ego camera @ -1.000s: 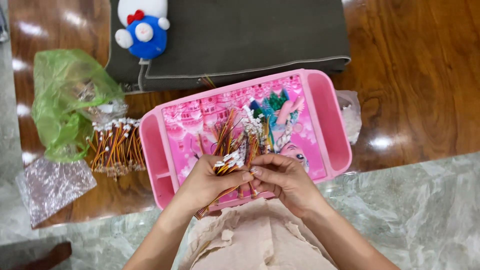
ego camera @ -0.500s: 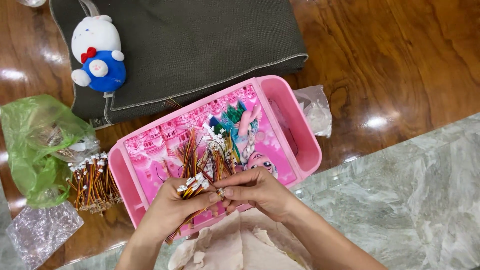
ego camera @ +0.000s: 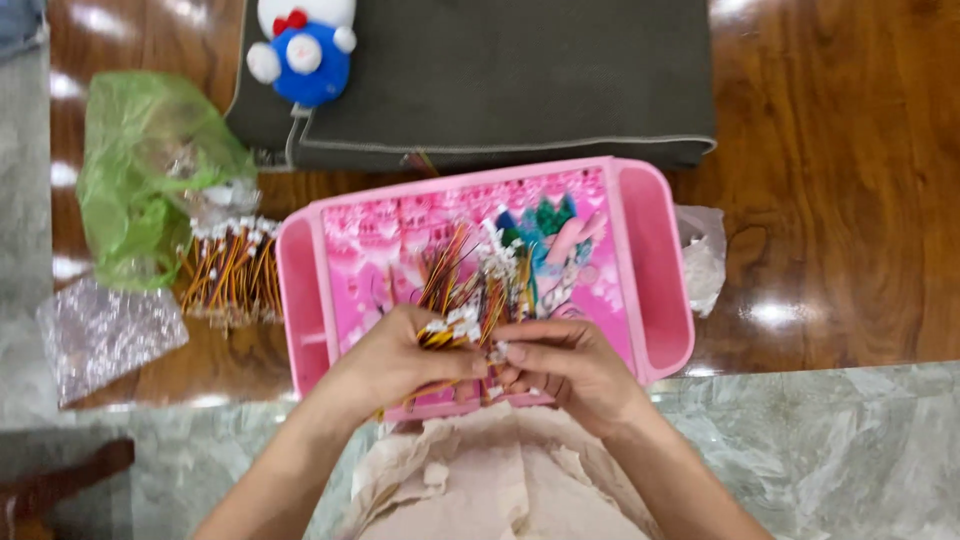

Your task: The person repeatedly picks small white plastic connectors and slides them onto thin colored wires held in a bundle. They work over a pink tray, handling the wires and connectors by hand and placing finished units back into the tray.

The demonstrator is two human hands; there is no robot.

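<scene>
Wooden floor, orange white-tipped wire bundle

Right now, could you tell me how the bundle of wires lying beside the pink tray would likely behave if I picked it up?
The bundle of wires would probably be floppy: the strands are thin and splay apart. It looks light, being fine orange and yellow wire with small white plugs. Loose strands may slip out, since no tie shows on it. It lies on the wooden table, left of the pink tray.

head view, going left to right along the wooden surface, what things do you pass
crinkled clear bag → green plastic bag → wire bundle beside the tray → pink tray, with both hands over it → small clear bag
</scene>
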